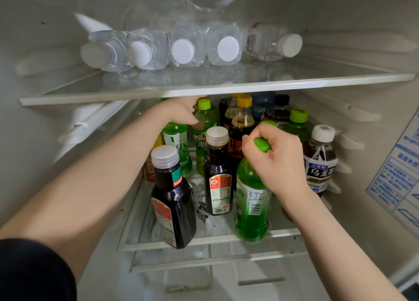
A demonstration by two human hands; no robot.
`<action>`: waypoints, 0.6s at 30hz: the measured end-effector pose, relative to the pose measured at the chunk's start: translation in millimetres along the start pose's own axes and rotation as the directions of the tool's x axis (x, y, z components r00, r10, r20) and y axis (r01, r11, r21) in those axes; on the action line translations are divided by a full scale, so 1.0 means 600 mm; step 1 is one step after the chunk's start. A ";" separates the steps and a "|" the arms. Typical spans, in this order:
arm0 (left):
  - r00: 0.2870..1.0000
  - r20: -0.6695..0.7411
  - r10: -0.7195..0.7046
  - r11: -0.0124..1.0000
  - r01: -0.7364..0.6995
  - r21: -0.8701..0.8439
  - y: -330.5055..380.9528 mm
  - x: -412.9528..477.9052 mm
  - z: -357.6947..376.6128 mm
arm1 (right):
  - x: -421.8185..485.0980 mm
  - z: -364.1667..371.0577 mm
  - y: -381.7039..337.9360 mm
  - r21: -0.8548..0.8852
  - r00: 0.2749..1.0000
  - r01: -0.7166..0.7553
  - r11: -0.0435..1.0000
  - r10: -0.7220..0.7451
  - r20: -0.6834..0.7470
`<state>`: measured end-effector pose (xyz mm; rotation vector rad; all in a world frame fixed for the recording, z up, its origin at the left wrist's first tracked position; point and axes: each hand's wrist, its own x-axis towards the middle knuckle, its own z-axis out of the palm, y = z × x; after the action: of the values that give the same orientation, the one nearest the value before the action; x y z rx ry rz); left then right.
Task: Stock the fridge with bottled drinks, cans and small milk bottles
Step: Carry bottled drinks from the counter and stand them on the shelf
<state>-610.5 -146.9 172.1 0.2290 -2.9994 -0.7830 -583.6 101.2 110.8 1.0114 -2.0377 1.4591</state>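
On the lower fridge shelf point(204, 240) stand several bottled drinks. My right hand point(275, 158) grips the neck and green cap of a green drink bottle point(251, 205) standing upright at the shelf's front right. My left hand point(181, 112) reaches deeper under the glass shelf and holds the top of a green tea bottle point(176, 146) at the back left; its cap is hidden by the hand. Two dark bottles with silver caps stand in front, one tilted point(172, 201), one upright point(218, 176).
The glass upper shelf point(215, 90) carries several water bottles point(183, 49) lying with white caps forward. An oolong tea bottle point(320, 162) stands at the right wall. More bottles with yellow, black and green caps crowd the back. A blue label point(399, 176) is on the right wall.
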 end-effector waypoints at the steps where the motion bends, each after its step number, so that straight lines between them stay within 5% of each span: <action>1: 0.999 0.000 -0.039 0.999 0.039 0.006 -0.001 -0.003 -0.004 | 0.000 0.000 0.000 -0.003 1.000 0.002 1.000 -0.002 0.001; 5: 0.984 -0.064 -0.167 0.986 0.167 -0.008 -0.003 -0.024 -0.028 | 0.000 0.001 0.001 0.002 1.000 0.018 1.000 -0.018 0.000; 9: 0.983 -0.132 -0.129 0.990 0.121 -0.067 0.015 -0.053 -0.038 | -0.002 -0.001 0.001 0.021 1.000 0.015 1.000 -0.015 -0.003; 14: 0.995 0.090 -0.032 0.997 0.039 -0.074 0.073 -0.109 -0.020 | -0.003 -0.002 -0.001 0.014 1.000 0.017 1.000 -0.017 -0.013; 18: 0.988 0.148 0.049 0.993 -0.063 0.097 0.108 -0.127 0.005 | -0.004 -0.004 -0.001 0.006 0.999 0.030 1.000 -0.030 -0.024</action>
<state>-544.0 -78.5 201.5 0.0932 -3.1711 -0.6703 -581.7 104.2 110.5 1.0173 -1.9938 1.4565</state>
